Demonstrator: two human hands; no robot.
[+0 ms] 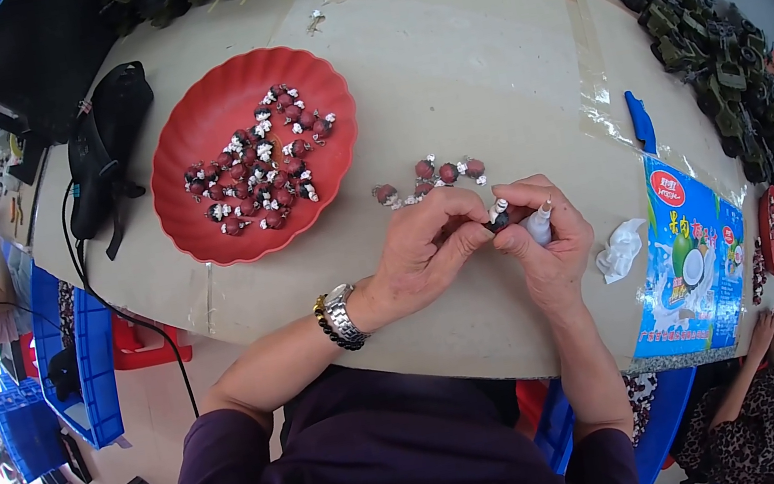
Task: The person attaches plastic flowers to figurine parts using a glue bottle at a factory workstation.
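My left hand [430,243] is closed, its thumb and finger pinching a small black-and-white piece [500,213]. Against that piece rest the fingertips of my right hand [551,251], which is also closed and grips a small white bottle with a thin tip [540,225]. Just beyond my fingers several dark red balls with white bits [448,172] lie loose on the table [482,75]. To the left stands a red scalloped bowl [185,213] with many similar red, white and black pieces in it. The underside of the held piece is hidden by my fingers.
A crumpled white tissue [620,251], a blue printed sheet [689,265] and a blue pen-like tool [640,121] lie at right. A black device with a cable [114,148] sits at far left. Dark green model vehicles [677,24] line the right edge, near a co-worker [759,416].
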